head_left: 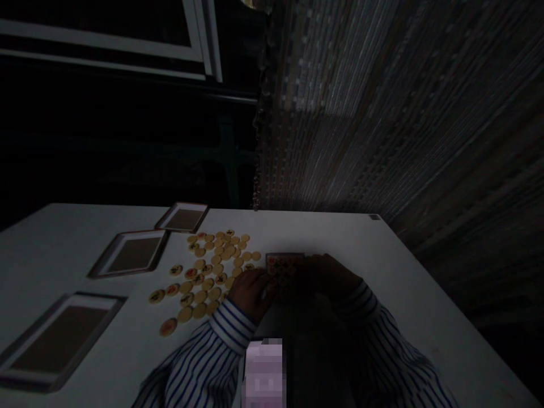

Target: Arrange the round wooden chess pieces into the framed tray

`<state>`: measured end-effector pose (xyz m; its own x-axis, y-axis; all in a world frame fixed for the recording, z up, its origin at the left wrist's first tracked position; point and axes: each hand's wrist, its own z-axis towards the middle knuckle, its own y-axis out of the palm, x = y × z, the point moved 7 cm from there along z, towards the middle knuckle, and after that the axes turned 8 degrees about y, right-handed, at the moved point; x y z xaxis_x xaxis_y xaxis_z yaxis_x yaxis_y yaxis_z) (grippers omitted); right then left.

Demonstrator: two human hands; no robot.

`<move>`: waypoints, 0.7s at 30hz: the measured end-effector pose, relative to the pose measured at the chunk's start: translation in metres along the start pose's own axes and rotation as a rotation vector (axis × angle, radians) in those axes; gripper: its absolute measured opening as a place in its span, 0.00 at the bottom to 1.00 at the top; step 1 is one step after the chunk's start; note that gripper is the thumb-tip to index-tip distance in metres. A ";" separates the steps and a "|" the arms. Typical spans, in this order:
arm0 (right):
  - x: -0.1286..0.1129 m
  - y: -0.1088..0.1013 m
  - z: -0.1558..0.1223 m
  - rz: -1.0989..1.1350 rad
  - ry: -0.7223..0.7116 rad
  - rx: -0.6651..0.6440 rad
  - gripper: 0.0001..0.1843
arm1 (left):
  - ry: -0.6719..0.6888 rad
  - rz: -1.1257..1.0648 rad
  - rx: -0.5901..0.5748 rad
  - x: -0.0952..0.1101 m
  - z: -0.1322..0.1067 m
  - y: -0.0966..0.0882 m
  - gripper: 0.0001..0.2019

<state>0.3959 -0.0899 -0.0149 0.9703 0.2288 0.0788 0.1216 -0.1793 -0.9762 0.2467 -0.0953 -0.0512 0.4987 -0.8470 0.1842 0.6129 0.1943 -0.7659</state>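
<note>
A small dark-rimmed box (284,255) lies in front of me on the white table, with rows of round Chinese chess pieces (283,270) in it, several marked in red. At its left edge, my left hand (250,292) has its fingers bent and drawn together; what is between them is hidden. My right hand (329,275) rests over the box's right side, deep in shadow, so its fingertips do not show. Left of the box, many loose Chinese chess pieces (207,284) lie scattered, some with red or black characters up, others blank side up.
Three shallow, brown-bottomed trays or lids stand along the left: a near one (53,340), a middle one (134,252) and a far one (183,219). A bead curtain (340,113) hangs behind the white table (340,232). A blurred pinkish patch (263,374) covers the bottom middle. The light is dim.
</note>
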 end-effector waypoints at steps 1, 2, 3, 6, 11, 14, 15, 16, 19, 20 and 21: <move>0.000 -0.001 0.000 0.002 0.003 -0.001 0.13 | 0.003 0.002 0.003 0.000 0.000 0.000 0.13; 0.000 -0.002 0.000 0.004 0.006 -0.004 0.13 | 0.004 0.004 -0.001 0.000 0.000 0.000 0.13; -0.001 -0.003 -0.001 0.007 0.003 -0.008 0.13 | 0.002 0.004 -0.006 0.000 0.000 0.000 0.13; 0.000 -0.009 -0.003 0.004 -0.003 -0.012 0.15 | -0.009 0.000 -0.014 0.000 0.000 0.000 0.13; 0.013 -0.013 -0.003 -0.054 0.073 0.002 0.16 | -0.032 -0.003 0.055 0.001 -0.001 -0.003 0.13; 0.020 -0.012 0.001 -0.044 0.089 0.049 0.15 | -0.003 0.005 0.049 0.002 -0.001 -0.002 0.13; 0.021 -0.012 0.002 -0.042 0.092 0.057 0.14 | -0.001 0.007 0.047 0.002 -0.001 -0.002 0.13; 0.022 -0.011 0.004 -0.045 0.097 0.060 0.14 | -0.006 0.009 0.045 0.002 -0.001 -0.002 0.13; 0.023 -0.008 0.008 -0.082 0.122 0.057 0.13 | -0.026 0.014 0.034 0.000 0.000 -0.003 0.13; 0.023 -0.007 0.009 -0.093 0.128 0.058 0.12 | -0.023 0.014 0.027 0.001 0.000 -0.002 0.13; 0.022 -0.007 0.010 -0.100 0.132 0.059 0.12 | -0.020 0.015 0.022 0.000 0.000 -0.002 0.13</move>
<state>0.4144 -0.0740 -0.0082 0.9734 0.1147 0.1985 0.2105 -0.1040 -0.9720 0.2456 -0.0961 -0.0497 0.5197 -0.8341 0.1849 0.6184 0.2180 -0.7550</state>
